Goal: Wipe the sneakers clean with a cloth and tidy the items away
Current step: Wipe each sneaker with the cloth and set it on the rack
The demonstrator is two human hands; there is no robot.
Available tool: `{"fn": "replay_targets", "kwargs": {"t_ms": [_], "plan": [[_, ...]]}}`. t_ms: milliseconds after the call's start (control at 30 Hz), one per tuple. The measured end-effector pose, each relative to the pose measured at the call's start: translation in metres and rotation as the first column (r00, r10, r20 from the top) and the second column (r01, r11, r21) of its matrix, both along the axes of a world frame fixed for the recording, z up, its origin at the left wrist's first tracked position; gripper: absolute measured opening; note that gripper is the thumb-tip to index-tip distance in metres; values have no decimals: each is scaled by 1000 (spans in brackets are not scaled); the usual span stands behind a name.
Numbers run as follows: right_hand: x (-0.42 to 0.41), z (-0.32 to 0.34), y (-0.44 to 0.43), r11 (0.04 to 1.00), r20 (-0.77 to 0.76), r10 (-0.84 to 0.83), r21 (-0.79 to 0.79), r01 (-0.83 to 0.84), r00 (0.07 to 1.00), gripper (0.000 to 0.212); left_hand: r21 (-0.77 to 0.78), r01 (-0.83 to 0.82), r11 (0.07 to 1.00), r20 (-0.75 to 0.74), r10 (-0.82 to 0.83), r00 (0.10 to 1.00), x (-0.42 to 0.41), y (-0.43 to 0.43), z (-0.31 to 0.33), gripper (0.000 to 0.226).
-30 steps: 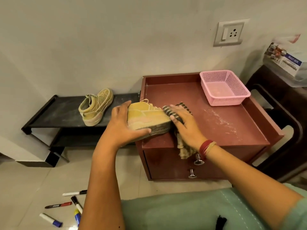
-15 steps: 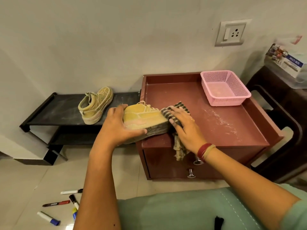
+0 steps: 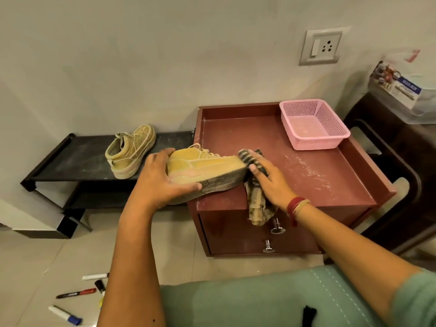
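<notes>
Now the left hand [image 3: 162, 178] clamps the tan sneaker [image 3: 203, 171] on the cabinet [image 3: 306, 175] edge; the right hand [image 3: 269, 180] presses the checked cloth [image 3: 256, 199] against its toe. Second sneaker [image 3: 129, 152] waits on the rack [image 3: 77, 159], markers [image 3: 75, 292] untidied — roughly midway, I'd say.

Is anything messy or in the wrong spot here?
Yes. Several marker pens lie scattered on the floor, and whitish dust is smeared across the red cabinet top near the pink basket.
</notes>
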State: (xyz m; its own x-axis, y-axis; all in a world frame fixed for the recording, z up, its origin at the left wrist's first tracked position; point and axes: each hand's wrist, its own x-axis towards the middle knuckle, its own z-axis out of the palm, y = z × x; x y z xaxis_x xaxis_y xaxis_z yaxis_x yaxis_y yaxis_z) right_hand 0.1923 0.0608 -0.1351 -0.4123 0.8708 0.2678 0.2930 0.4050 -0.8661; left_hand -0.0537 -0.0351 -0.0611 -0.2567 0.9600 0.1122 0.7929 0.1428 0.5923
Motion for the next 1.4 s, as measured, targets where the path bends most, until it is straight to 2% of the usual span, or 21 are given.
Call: {"fn": "replay_targets", "kwargs": {"t_ms": [100, 167, 233, 300, 367, 467, 600, 733, 867, 900, 1000, 1033, 1100, 1167, 1233, 1300, 1333, 1400], "plan": [[6, 3, 15, 971, -53, -137, -206, 124, 989, 24, -1, -3, 1000, -10, 3, 1000, 0, 0, -1, 105], [7, 6, 15, 944, -165, -248, -263, 199, 955, 27, 0, 1, 1000, -8, -1, 1000, -1, 1, -2, 104], [4, 12, 4, 970, -196, -209, -165, 178, 958, 27, 4, 1, 1000, 0, -1, 1000, -2, 1, -2, 105], [1, 10, -8, 999, -22, -34, 20, 35, 999, 33, 4, 0, 1000, 7, -1, 1000, -2, 2, -2, 105], [3, 1, -5, 995, 81, 4, 97, -12, 997, 43, 8, 4, 1000, 9, -4, 1000, -2, 3, -2, 104], [8, -1, 4, 994, 38, -103, 32, 102, 994, 48, 16, 9, 1000, 6, -9, 1000, -2, 2, -2, 103], [2, 1, -7, 981, 118, 76, 170, -96, 990, 41, 15, 8, 1000, 12, -8, 1000, -2, 3, -3, 102], [4, -5, 3, 994, 4, -107, 4, 107, 994, 45, 11, 5, 1000, 19, -6, 1000, -3, 3, -3, 102], [1, -6, -12, 988, 70, 69, 131, -78, 995, 44, 5, 2, 1000, 33, -3, 999, -4, 4, -4, 101], [1, -8, -10, 988, 53, 67, 133, -73, 996, 44, 5, -1, 1000, 35, 1, 999, -4, 5, -4, 101], [6, -11, -1, 995, -23, -95, 9, 95, 995, 45, 1, -7, 1000, 34, 7, 999, -4, 5, -4, 101], [6, -11, -2, 995, -15, -99, 10, 99, 995, 44, 0, -4, 1000, 38, 4, 999, -4, 5, -4, 100], [3, -8, -12, 997, 10, -8, 75, 7, 1000, 42, -1, 4, 1000, 43, -4, 999, -5, 5, -4, 100], [2, -10, -14, 995, -29, 26, 93, -23, 999, 41, -7, 2, 1000, 49, -1, 999, -5, 6, -3, 101], [5, -12, -7, 995, -75, -96, -18, 95, 993, 37, -11, 1, 1000, 50, 0, 999, -5, 6, -3, 102], [7, -10, 1, 958, -51, -218, -203, 203, 975, 33, -12, 0, 1000, 48, 1, 999, -5, 6, -4, 103], [6, -6, 5, 922, -112, -279, -308, 233, 954, 30, -12, 1, 1000, 46, -1, 999, -5, 5, -4, 104], [5, 5, 10, 838, -280, -443, -466, 283, 852, 26, -8, 6, 1000, 48, -6, 999, -6, 6, -4, 105]]}}
